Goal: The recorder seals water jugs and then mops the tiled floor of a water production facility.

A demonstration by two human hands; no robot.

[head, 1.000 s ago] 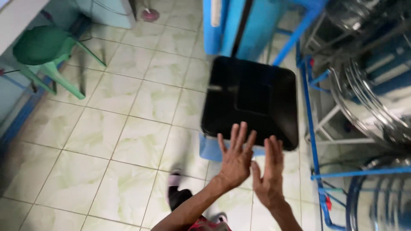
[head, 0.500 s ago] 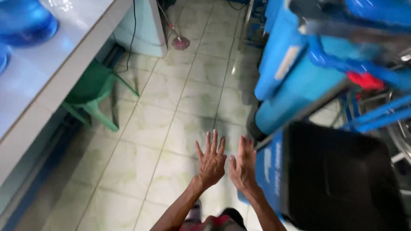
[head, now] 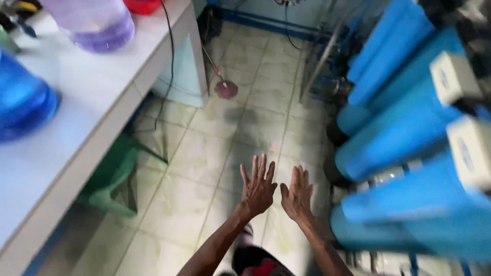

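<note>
My left hand (head: 258,187) and my right hand (head: 297,194) are stretched out in front of me over the pale tiled floor (head: 204,153), side by side and almost touching at the thumbs. Both have the fingers spread and hold nothing. Several large blue cylinder tanks (head: 404,133) stand close on the right of my right hand. A white counter (head: 87,117) runs along the left, well away from my left hand.
On the counter stand a blue water jug (head: 23,102) and a purple jug (head: 94,23). A green plastic stool (head: 112,179) sits under the counter edge. A mop head (head: 226,88) lies on the floor further ahead.
The view has swung left and forward: the black bin has left the frame, the counter and blue tanks are closer. My hands stay open and together, a little further out.
</note>
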